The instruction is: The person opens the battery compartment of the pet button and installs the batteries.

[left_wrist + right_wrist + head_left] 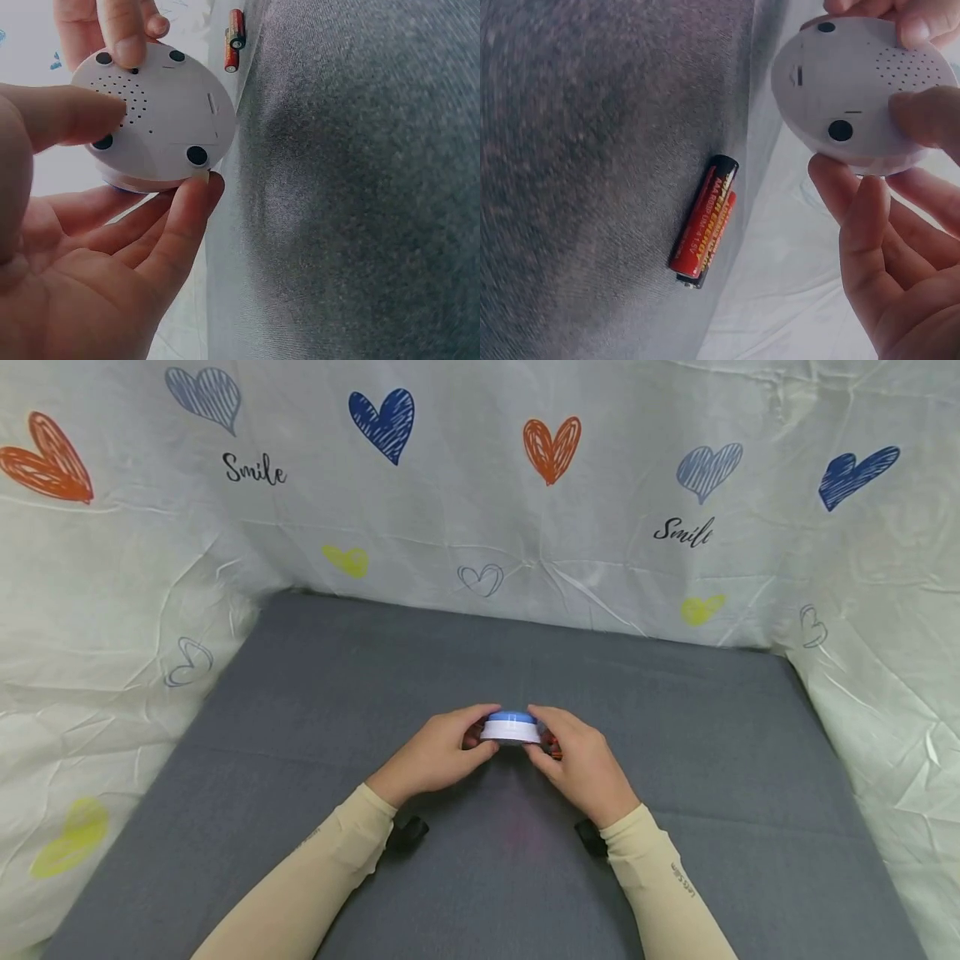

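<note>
Both hands hold a round sound button with a white base and a blue top, over the middle of the grey cloth. My left hand grips its left side, thumb against the underside and fingers around the rim. On the opposite side, my right hand holds it the same way. The wrist views show the white underside, with dark round feet, speaker holes and a battery cover that lies flat in place. Two red and black AAA batteries lie side by side on the cloth near the right hand.
Grey cloth covers the table. A white curtain printed with hearts and "Smile" stands at the back and both sides. Small black wrist cameras sit below each wrist, beside the cream sleeves.
</note>
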Tool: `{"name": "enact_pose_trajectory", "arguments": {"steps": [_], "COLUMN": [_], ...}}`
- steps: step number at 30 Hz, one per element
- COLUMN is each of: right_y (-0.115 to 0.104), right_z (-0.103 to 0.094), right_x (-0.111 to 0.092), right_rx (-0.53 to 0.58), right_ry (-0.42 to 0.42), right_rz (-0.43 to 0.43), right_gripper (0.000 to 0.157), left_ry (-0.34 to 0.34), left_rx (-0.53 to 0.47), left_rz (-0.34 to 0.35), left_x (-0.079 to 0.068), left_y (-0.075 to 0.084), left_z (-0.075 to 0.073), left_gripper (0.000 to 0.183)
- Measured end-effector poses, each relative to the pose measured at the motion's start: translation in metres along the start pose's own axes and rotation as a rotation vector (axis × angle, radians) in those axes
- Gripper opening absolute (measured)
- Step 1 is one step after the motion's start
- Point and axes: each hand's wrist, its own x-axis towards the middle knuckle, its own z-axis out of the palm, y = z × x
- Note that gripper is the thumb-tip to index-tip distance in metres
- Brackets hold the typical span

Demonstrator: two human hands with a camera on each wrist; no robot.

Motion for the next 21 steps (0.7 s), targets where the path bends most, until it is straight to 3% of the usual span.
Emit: {"name": "enact_pose_trajectory", "arguments": {"steps": [10, 21], "right_y": [-0.0024, -0.0033], "right_z": [0.0041, 0.0089], "right_x": [-0.0025, -0.0018], "right_rx": [-0.012, -0.01], "right_ry": [0.048, -0.002], "right_rz": [0.037, 0.083], "right_gripper": [0.037, 0.047], "left_ry": [-0.019, -0.032], "left_rx": [0.059, 0.09], "left_rz": [-0.038, -0.098], "left_x": [0.002, 0.001], "left_y": [-0.0049, -0.009], "left_z": [0.0047, 0.006], "left_gripper": [0.049, 0.054]}}
